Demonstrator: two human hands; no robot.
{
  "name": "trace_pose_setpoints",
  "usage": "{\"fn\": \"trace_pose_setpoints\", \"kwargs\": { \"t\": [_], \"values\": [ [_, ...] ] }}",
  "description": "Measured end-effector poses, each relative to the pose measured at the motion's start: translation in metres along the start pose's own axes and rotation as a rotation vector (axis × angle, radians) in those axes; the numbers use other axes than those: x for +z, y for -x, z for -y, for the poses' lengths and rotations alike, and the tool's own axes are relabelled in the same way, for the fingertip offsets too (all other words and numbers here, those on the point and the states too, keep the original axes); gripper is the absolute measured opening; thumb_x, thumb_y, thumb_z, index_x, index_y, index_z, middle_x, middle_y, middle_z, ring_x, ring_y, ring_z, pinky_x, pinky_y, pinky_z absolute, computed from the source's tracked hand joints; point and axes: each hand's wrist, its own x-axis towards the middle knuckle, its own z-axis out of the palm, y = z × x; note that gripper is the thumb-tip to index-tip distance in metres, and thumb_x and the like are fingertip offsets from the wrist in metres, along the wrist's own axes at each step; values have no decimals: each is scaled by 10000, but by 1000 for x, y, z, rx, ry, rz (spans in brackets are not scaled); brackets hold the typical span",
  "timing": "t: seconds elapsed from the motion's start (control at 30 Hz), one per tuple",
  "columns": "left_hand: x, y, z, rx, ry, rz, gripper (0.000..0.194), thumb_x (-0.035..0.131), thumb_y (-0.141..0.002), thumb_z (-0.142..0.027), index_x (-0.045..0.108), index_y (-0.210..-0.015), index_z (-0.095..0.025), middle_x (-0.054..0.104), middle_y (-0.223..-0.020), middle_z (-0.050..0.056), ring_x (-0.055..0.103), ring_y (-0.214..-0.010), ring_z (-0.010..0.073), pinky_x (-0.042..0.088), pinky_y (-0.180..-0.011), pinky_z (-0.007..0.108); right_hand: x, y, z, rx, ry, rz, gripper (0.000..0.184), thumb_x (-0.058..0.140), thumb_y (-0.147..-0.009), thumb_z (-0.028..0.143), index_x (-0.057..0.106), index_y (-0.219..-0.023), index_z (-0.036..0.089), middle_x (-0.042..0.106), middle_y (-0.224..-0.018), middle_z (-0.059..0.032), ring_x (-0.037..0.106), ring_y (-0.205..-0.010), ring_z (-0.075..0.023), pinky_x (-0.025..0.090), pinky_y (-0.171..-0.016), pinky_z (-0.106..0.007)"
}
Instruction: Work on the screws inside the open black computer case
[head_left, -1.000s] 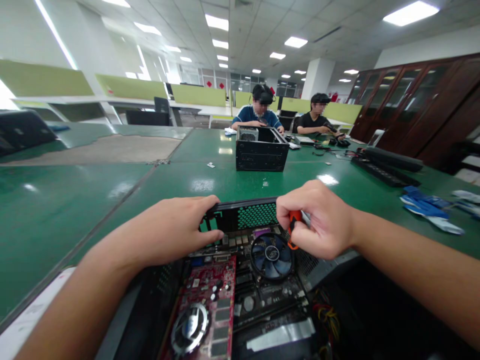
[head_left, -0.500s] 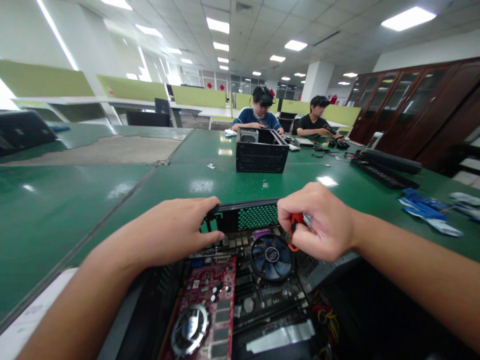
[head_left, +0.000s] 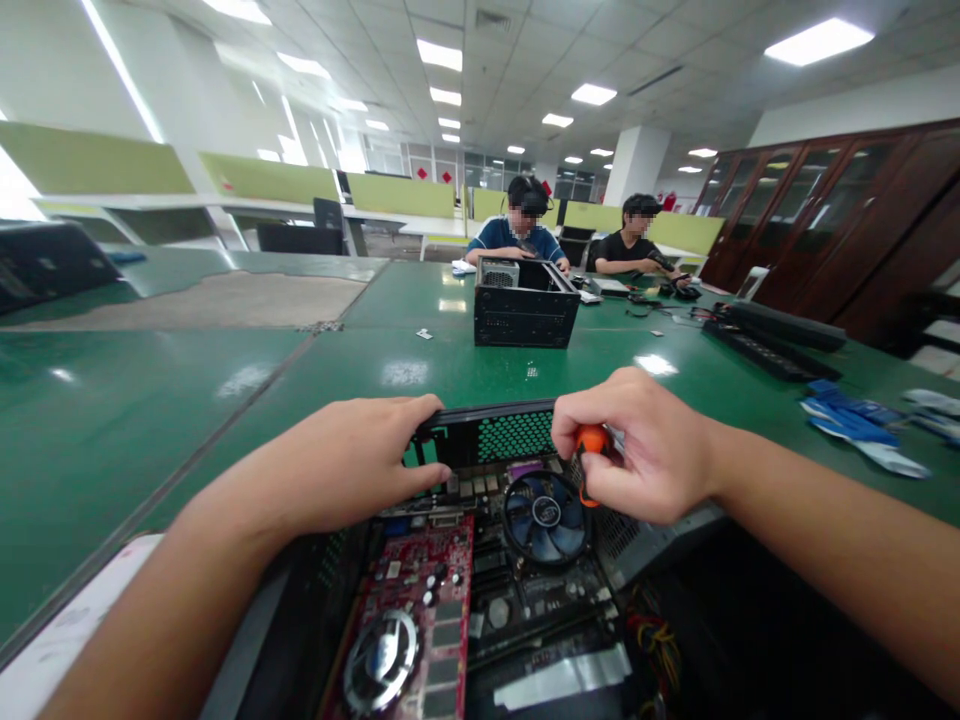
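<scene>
An open computer case (head_left: 517,405) lies before me, its perforated panel standing at the far side. My left hand (head_left: 360,455) grips that panel's top edge at the left, thumb on the inner side and fingers over the outside. Closed round an orange and black screwdriver (head_left: 592,440), my right hand (head_left: 645,445) is at the panel's right end; the screwdriver's tip is hidden. Just below it sits a round CPU fan (head_left: 546,512) with dark blue blades. A red graphics card (head_left: 420,590) with a silver-ringed fan fills the left of the case.
Across the green table (head_left: 405,400) stands another black computer case (head_left: 525,310). Two people sit at the far side. Keyboards (head_left: 772,335) and blue-and-white gloves (head_left: 855,425) lie at the right. Yellow and red cables (head_left: 660,645) run inside my case at lower right.
The screwdriver's handle has tilted in my right hand, so more of its orange end shows. My left hand stays on the panel. The view has shifted very slightly.
</scene>
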Motion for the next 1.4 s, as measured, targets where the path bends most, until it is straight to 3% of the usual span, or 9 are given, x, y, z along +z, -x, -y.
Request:
{"fn": "trace_pose_setpoints", "kwargs": {
  "t": [0.2,0.23,0.3,0.4,0.6,0.83,1.3,1.4],
  "values": [
    [0,0,-1,0,7,6,595,755,-991,-667,879,-1447,-305,986,-1452,170,944,-1298,503,744,-1090,589,3,0,2,104,32,96,61,755,-959,241,757,-906,271,661,-661,82,537,-547,-131,411,-624,-286],
    [-1,0,-2,-2,8,11,597,751,-992,-663,876,-1449,-300,984,-1456,173,943,-1305,505,743,-1095,590,4,0,3,107,37,89,24,771,-962,249,781,-953,268,654,-671,87,528,-550,-129,411,-628,-286],
    [-2,0,-3,-5,11,19,590,747,-992,-655,869,-1447,-299,988,-1440,164,948,-1294,493,741,-1090,574,5,-1,5,110,1,38,147,822,-964,271,820,-1111,260,672,-718,94,545,-566,-130,426,-630,-281],
    [-2,0,-4,-8,18,31,576,740,-993,-652,858,-1437,-305,998,-1391,145,956,-1257,474,735,-1074,553,7,-3,8,133,-118,-56,305,906,-1012,315,805,-1291,245,793,-851,59,679,-664,-155,521,-676,-281],
    [-2,0,-3,-8,20,33,630,733,-1000,-663,847,-1501,-299,991,-1420,154,950,-1278,477,729,-1098,556,11,-6,10,70,-138,-33,200,817,-1205,356,826,-1370,242,894,-1006,-12,799,-828,-204,626,-801,-314],
    [3,0,2,4,26,-4,566,783,-997,-660,873,-1435,-313,985,-1434,149,936,-1309,486,726,-1105,551,20,-6,7,-55,-46,-18,134,797,-1244,311,823,-1345,227,950,-1137,-49,808,-877,-192,604,-842,-301],
    [19,-6,18,9,77,-29,592,835,-958,-744,861,-1406,-357,978,-1289,65,928,-1165,457,686,-1085,564,18,-7,9,-81,-34,-25,96,854,-1209,238,854,-1293,191,912,-1054,-19,757,-813,-159,550,-797,-259],
    [23,-7,22,10,99,-32,611,820,-958,-809,859,-1375,-365,969,-1312,57,920,-1198,474,680,-1106,592,17,-7,7,-67,-15,1,174,953,-1199,350,857,-1228,208,889,-1014,-7,741,-796,-162,529,-787,-263]
  ]
}}
